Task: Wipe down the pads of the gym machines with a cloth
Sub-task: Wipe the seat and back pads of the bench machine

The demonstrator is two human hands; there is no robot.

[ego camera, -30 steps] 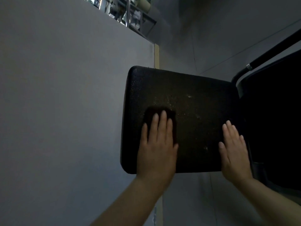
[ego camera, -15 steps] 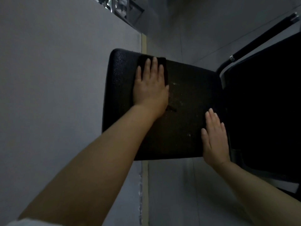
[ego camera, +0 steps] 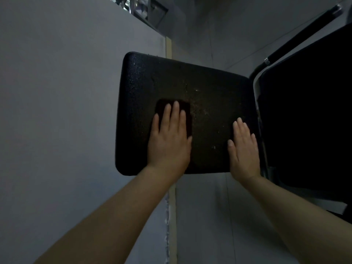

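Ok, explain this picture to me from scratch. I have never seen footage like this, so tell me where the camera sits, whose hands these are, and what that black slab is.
There is no machine doing the work here: the camera is worn on a person's head and looks forward and down, so you see their own two bare arms reaching out. The black slab is a padded cushion of a gym machine, with a pebbled surface carrying small pale specks. The left hand lies flat, pressing a dark cloth onto the pad; the cloth shows as a darker patch around the fingertips. The right hand rests open on the pad near its right edge, holding nothing. To the right is another black padded part and a dark bar. Underneath is pale grey floor.
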